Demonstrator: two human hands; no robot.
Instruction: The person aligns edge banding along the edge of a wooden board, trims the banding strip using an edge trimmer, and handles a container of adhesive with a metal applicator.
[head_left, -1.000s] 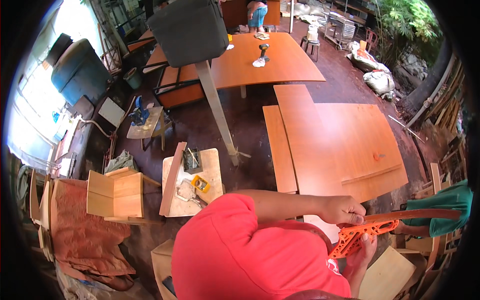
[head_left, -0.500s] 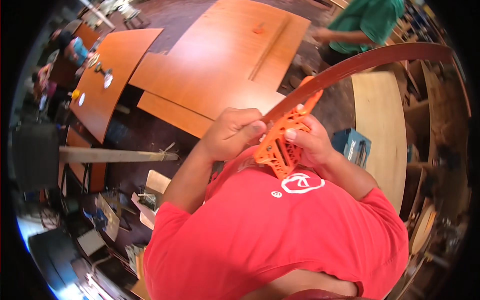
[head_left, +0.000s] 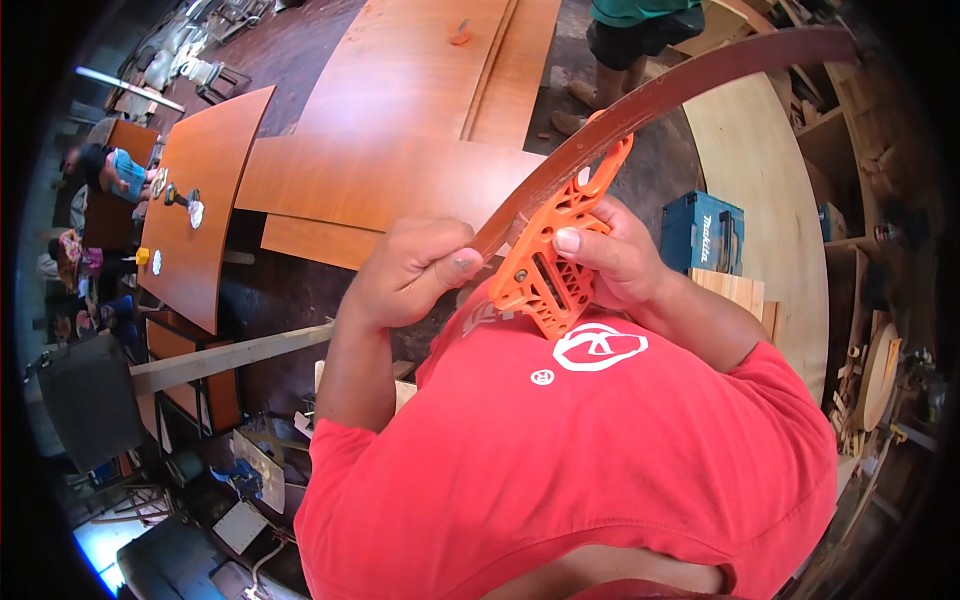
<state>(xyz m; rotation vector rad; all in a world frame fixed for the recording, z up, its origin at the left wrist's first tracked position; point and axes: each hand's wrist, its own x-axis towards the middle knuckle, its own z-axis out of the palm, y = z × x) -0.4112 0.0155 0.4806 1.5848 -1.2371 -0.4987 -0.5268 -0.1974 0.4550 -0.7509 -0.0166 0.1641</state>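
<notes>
Largest ahead of you are the stacked orange-brown panels (head_left: 400,75), overlapping flat; farther left stands a worktop (head_left: 222,165) of similar colour bearing a drill (head_left: 178,197). To your right, a long pale board (head_left: 765,150) curves along the fisheye rim.

Next in size is the reddish-brown strip (head_left: 690,80), arching through the air from your left hand, along the orange tool, towards the dark rim at upper right; its far end cannot be made out with certainty. The blue case (head_left: 685,235) sits just beyond your right forearm.

Smaller is the orange tool (head_left: 545,250), a pierced frame with a loop-shaped grip, held tilted in front of your chest. Your right hand (head_left: 630,262) is wrapped around its side, thumb pressed on the face. Your left hand (head_left: 415,270) is closed, pinching the near part of the strip.

Progress, as judged: strip and tool are already brought together, and only a short stretch lies on your left hand's side. Most of the visible length extends beyond the tool, suggesting an early stage. Whether the strip is seated in the tool, or cut, cannot be told.
</notes>
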